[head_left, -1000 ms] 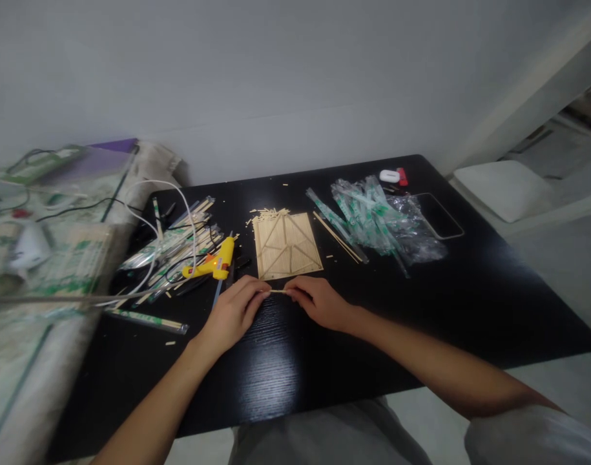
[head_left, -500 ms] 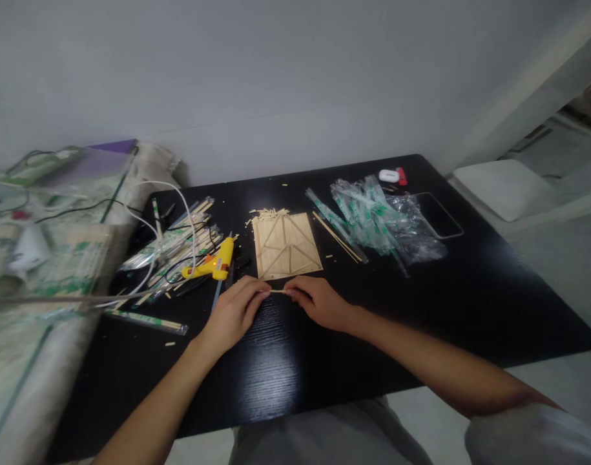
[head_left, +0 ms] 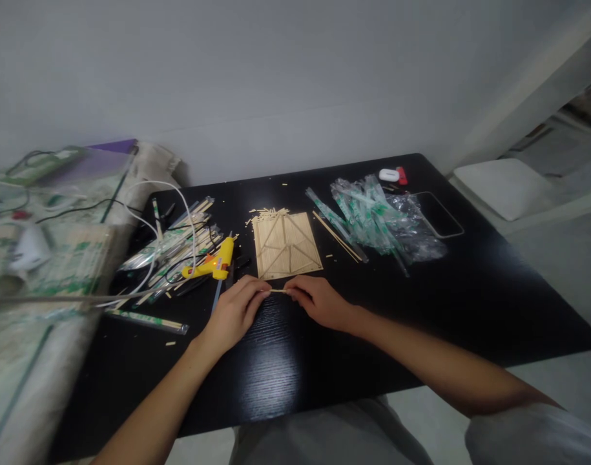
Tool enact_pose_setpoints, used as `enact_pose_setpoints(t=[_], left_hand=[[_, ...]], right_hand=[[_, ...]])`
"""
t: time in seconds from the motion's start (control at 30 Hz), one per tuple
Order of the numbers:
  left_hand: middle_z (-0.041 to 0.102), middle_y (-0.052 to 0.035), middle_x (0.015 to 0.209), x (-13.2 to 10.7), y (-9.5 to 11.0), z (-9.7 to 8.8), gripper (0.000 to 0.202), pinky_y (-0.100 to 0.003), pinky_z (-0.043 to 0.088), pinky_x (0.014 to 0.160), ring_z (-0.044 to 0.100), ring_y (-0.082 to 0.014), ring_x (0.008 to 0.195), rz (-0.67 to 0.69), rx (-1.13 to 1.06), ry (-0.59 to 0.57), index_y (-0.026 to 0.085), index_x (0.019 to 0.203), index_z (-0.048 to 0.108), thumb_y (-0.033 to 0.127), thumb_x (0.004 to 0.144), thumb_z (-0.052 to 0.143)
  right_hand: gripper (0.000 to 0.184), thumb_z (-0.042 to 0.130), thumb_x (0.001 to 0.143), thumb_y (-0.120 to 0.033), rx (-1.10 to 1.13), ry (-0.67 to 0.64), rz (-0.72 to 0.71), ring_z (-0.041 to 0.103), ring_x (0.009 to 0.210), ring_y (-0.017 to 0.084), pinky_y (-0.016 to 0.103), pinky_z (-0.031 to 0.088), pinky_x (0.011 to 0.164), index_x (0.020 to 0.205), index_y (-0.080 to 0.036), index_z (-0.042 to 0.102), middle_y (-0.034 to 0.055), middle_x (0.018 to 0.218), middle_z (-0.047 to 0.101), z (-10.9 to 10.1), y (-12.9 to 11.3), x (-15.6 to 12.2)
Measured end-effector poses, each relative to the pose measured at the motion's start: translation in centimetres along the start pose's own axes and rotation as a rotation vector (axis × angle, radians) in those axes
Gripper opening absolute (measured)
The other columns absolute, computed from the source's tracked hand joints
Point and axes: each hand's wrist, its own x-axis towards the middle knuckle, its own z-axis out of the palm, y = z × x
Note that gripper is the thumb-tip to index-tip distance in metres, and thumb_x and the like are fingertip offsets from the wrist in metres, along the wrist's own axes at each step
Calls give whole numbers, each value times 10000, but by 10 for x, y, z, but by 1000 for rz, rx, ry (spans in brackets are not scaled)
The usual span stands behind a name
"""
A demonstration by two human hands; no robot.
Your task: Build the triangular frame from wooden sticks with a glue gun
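- Pinches one end of a short stick (head_left: 278, 292) with left hand (head_left: 234, 310), fingertips closed on it.
- Pinches the other end with right hand (head_left: 319, 302), thumb and fingers clamped the same way.
- Holds stick level, low over the table (head_left: 469, 310), just in front of the near edge of the panel (head_left: 285, 245); cannot tell whether it touches the tabletop.
- Against half a second and one second back: no shift in either hand, stick or panel; same grip, same spot.
- Near left hand, on its far left: glue gun (head_left: 212, 263) on its side, beside a heap of sticks (head_left: 179, 242) and a white cable (head_left: 181, 192).
- Right of panel: wrappers (head_left: 377, 219), then phone (head_left: 438, 215) lying flat, well apart from both hands.
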Motion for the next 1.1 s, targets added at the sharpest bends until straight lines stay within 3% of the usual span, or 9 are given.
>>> enact_pose_setpoints(t=[1.1], left_hand=[[664,-44,965,1,1,0,140,-281,555,803,663,-150,898,10,-2,1,192,1084,638,172,1003,525]], right_hand=[[166,521,1008,-201,-5,8,-5,655,806,167,274,490,784,973,-162,679,46,867,711,0,0,0]])
